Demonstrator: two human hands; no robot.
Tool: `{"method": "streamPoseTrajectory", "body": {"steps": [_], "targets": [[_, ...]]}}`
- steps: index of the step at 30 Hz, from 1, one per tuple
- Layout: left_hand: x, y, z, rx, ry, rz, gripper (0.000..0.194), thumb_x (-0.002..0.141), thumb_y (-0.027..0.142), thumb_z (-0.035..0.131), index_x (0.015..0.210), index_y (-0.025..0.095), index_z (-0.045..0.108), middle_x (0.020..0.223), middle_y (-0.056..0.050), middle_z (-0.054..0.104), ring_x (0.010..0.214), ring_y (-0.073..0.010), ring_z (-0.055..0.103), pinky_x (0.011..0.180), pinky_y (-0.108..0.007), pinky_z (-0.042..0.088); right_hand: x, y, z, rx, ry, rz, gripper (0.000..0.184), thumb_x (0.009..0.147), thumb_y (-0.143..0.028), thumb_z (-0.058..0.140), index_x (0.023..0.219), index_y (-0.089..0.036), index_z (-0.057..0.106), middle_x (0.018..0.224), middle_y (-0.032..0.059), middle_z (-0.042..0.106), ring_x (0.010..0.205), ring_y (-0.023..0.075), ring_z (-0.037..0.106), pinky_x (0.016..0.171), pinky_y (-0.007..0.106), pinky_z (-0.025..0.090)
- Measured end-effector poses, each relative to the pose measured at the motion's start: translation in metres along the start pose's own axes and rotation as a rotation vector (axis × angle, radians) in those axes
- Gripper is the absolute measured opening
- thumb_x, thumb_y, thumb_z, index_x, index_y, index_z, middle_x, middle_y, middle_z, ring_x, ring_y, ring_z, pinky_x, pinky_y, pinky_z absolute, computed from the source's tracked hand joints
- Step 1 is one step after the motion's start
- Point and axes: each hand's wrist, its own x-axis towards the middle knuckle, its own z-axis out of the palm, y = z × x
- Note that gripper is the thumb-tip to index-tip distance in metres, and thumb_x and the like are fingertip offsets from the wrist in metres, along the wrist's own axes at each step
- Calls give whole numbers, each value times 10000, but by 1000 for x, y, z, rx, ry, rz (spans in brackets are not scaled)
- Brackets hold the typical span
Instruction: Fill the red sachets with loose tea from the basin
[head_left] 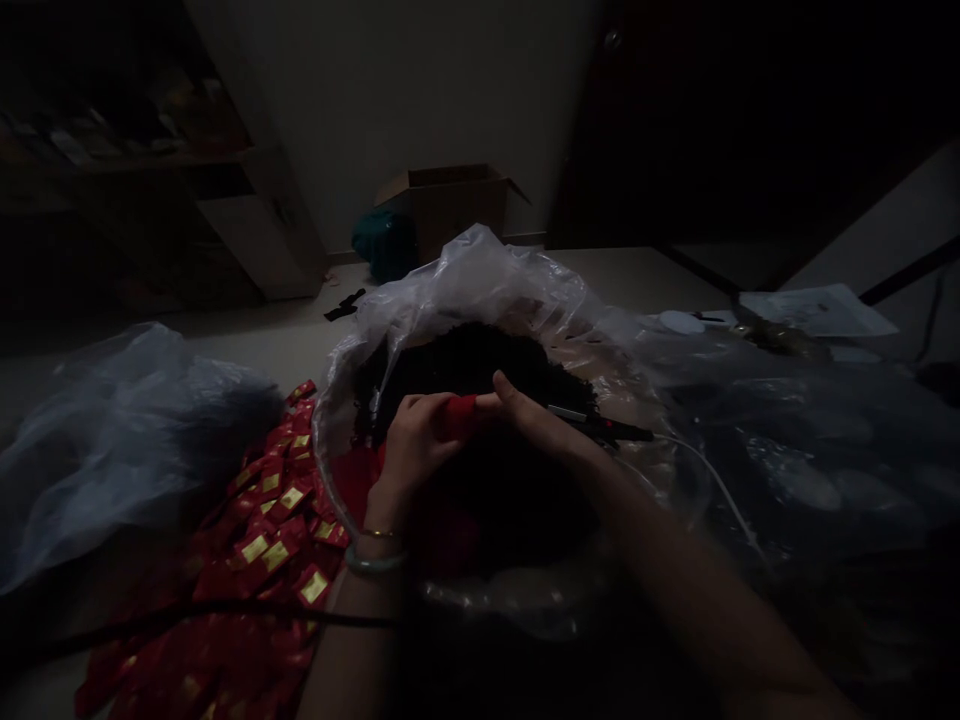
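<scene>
In the dim head view, my left hand [414, 440] is closed around a small red piece [459, 415], perhaps a pouch or folded cloth. My right hand [521, 408] meets it from the other side, thumb raised and fingertips at its edge; its lower fingers are hidden. Both hands are over a round container lined with clear plastic [480, 265]. Dark, crumbly-looking material [480, 355] fills its far part. Beside my right wrist a slim black corded tool [611, 428] with a metal end lies across the container's right side. More red material [354, 480] shows left of my left wrist.
Red packets with gold labels [274, 540] are heaped at the left, beside a clear plastic bag [142, 430]. An open cardboard box [461, 210] and a teal bundle [385, 243] stand by the wall. A white cable [724, 485] trails right, near more plastic [810, 440].
</scene>
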Motion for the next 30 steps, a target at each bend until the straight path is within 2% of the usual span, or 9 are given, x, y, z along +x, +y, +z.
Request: {"method": "streamPoseTrajectory", "body": {"steps": [6, 9, 12, 13, 15, 17, 19, 24, 30], "targets": [[0, -8, -3, -60, 114, -125, 451, 600, 239, 784, 1027, 204, 642, 937, -53, 628, 861, -205, 556, 789, -356, 489, -5, -14, -2, -31, 85, -105, 784, 776, -776, 287, 966, -147, 715, 959, 98, 717, 1035, 259, 612, 1019, 450, 361], [0, -10, -6, -64, 170, -164, 449, 607, 267, 780, 1031, 216, 643, 915, -39, 620, 833, -196, 563, 756, -338, 494, 1, -8, -11, -53, 269, -233, 742, 824, -728, 259, 1007, -156, 694, 967, 99, 711, 995, 248, 632, 985, 451, 401], [1, -13, -8, -56, 228, -199, 468, 597, 291, 786, 1036, 215, 642, 901, -34, 623, 821, -193, 567, 729, -325, 493, 10, 11, -20, -352, 422, -281, 576, 823, -630, 437, 1128, -184, 637, 1139, 116, 649, 1101, 268, 577, 986, 464, 397], [1, -14, -9, -58, 241, -209, 484, 590, 296, 790, 1043, 211, 641, 902, -35, 621, 810, -190, 568, 718, -319, 492, 13, 19, -21, -526, 385, -268, 579, 779, -589, 544, 1200, -194, 594, 1252, 130, 583, 1190, 292, 509, 1010, 484, 365], [0, -17, -9, -72, 265, -225, 501, 594, 309, 788, 1060, 205, 637, 899, -36, 614, 778, -177, 570, 689, -304, 491, 17, 33, -17, -886, 187, -209, 808, 637, -502, 726, 1348, -231, 455, 1468, 145, 343, 1360, 361, 259, 1059, 558, 250], [0, -19, -9, -88, 288, -234, 498, 605, 317, 780, 1068, 204, 635, 897, -35, 609, 754, -165, 570, 663, -288, 487, 20, 42, -8, -1172, -40, -142, 1036, 535, -428, 810, 1429, -272, 311, 1545, 143, 128, 1398, 409, 40, 1061, 627, 134], [0, -21, -8, -96, 302, -236, 489, 603, 319, 779, 1057, 202, 637, 893, -35, 610, 742, -161, 569, 644, -278, 483, 23, 46, 5, -1365, -224, -92, 1122, 507, -383, 832, 1453, -283, 238, 1553, 156, 49, 1390, 433, -32, 1047, 656, 81], [1, -20, -10, -109, 292, -230, 474, 599, 314, 779, 1041, 211, 643, 883, -33, 621, 729, -160, 570, 651, -281, 483, 32, 45, 30, -1592, -430, -107, 996, 509, -348, 834, 1394, -294, 380, 1514, 149, 226, 1386, 423, 86, 1064, 606, 134], [2, -16, -11, -114, 275, -217, 466, 597, 301, 780, 1032, 213, 637, 918, -43, 655, 834, -199, 596, 713, -310, 487, 30, 40, 21, -1623, -295, -246, 514, 660, -338, 728, 1156, -262, 615, 1291, 125, 489, 1222, 353, 389, 938, 472, 363]]}}
